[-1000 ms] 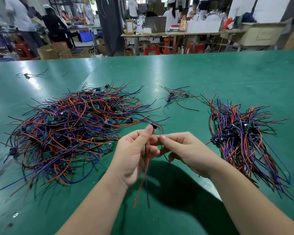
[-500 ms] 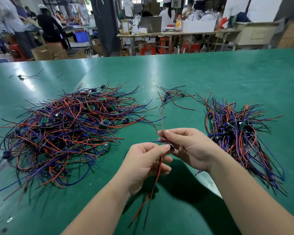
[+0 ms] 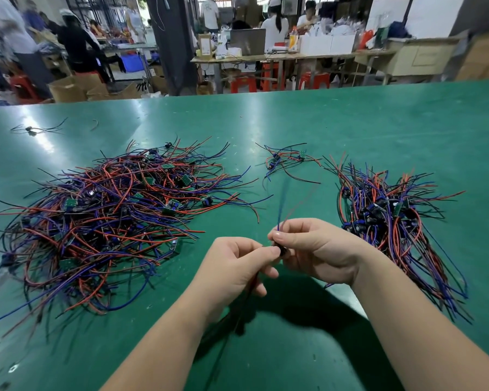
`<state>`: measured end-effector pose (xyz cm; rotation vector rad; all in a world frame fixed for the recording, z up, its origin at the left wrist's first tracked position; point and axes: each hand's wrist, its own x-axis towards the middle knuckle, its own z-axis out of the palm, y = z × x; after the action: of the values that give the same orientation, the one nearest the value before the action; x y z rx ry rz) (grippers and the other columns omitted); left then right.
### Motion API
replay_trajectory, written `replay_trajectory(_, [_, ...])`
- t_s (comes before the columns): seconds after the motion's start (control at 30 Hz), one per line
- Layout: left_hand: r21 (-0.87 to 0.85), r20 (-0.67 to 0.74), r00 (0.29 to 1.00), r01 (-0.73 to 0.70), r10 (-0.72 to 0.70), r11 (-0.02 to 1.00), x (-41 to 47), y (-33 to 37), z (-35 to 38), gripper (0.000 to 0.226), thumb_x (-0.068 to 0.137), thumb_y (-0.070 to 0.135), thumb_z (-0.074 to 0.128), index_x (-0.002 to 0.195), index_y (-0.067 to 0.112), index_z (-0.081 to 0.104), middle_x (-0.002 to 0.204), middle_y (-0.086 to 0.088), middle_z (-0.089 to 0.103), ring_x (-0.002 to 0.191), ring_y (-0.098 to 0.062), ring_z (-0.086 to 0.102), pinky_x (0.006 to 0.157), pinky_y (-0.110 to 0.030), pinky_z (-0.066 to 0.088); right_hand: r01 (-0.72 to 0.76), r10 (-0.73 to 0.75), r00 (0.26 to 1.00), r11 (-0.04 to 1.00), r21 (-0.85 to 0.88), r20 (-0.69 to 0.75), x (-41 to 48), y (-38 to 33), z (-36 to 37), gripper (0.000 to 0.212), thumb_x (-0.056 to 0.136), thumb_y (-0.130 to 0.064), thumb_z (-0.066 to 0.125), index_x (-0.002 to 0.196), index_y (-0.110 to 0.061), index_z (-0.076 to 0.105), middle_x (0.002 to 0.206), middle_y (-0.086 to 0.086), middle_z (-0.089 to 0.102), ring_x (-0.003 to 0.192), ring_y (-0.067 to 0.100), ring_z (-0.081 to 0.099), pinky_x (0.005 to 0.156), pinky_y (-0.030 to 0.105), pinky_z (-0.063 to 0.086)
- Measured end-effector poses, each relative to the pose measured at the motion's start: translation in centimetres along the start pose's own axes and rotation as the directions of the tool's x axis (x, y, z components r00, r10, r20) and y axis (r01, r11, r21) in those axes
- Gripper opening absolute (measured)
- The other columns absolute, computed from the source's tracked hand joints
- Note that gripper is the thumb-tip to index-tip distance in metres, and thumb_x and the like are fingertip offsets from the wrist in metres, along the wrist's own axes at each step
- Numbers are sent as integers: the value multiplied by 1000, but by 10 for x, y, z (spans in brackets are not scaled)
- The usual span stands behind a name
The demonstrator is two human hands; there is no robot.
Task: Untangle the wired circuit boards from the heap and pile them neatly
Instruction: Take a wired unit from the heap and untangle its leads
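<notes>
A big tangled heap (image 3: 105, 221) of small green circuit boards with red, blue and black wires covers the left of the green table (image 3: 350, 122). A tidier pile (image 3: 384, 218) of the same boards lies on the right. Between them, above the table, both hands pinch one small wired circuit board (image 3: 282, 251). My left hand (image 3: 237, 266) grips its lower wires, which hang down blurred. My right hand (image 3: 319, 249) holds the board and its upper blue and red wires, which stick up blurred.
A small separate cluster of wired boards (image 3: 287, 160) lies behind the hands. One stray wired piece (image 3: 31, 130) and a wire scrap (image 3: 95, 125) rest at the far left. Beyond the table's far edge are people, cardboard boxes, red stools and cluttered benches.
Both hands have dropped lower and shifted right with the board. The upper wires have swung upright and the lower wires now trail down under my left hand.
</notes>
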<state>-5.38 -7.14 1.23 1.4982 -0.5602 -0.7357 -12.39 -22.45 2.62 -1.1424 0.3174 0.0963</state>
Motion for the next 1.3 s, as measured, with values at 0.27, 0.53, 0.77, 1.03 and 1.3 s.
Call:
replay_trajectory(0.27, [14, -76, 997, 34, -32, 999, 2, -6, 1, 14, 79, 21, 74, 73, 8, 74, 70, -11, 71, 60, -17, 63, 51, -25, 54, 40, -81, 979, 976, -214, -187, 8, 9, 2, 17, 61, -15, 74, 71, -2, 68, 59, 6, 61, 50, 11, 52, 49, 17, 44])
replay_trajectory(0.53, [10, 63, 989, 133, -133, 991, 1, -2, 1, 10, 80, 11, 74, 72, 6, 71, 67, -11, 69, 53, -18, 63, 49, -22, 51, 151, -286, 843, 939, -310, -455, 2, -10, -19, 15, 81, -6, 69, 68, -2, 63, 55, 5, 63, 45, 7, 56, 43, 14, 44])
replay_trajectory(0.77, [47, 315, 938, 141, -148, 989, -7, 2, 3, 16, 93, 12, 58, 93, 19, 73, 69, 6, 65, 55, -8, 58, 51, -18, 47, 346, -342, 746, 932, -106, -571, -7, -23, -35, 10, 79, -1, 68, 72, -3, 62, 50, 0, 62, 45, 7, 58, 45, 14, 47])
replay_trajectory(1.03, [126, 419, 903, 42, -91, 991, -9, 1, -5, 9, 85, 28, 65, 89, 26, 72, 83, 1, 73, 74, -9, 60, 54, -14, 39, 408, -259, 732, 907, 101, -630, -8, -26, -37, 6, 82, -6, 67, 79, -7, 63, 53, 1, 64, 45, 8, 58, 43, 13, 46])
replay_trajectory(1.3, [-614, 242, 970, 122, 38, 780, -7, 16, -7, 2, 66, 21, 71, 67, 21, 72, 82, -7, 74, 53, -9, 65, 49, -16, 53, 162, -170, 904, 985, -54, -393, 3, -8, -26, 14, 86, 3, 60, 100, 1, 59, 63, 10, 64, 48, 12, 60, 44, 16, 47])
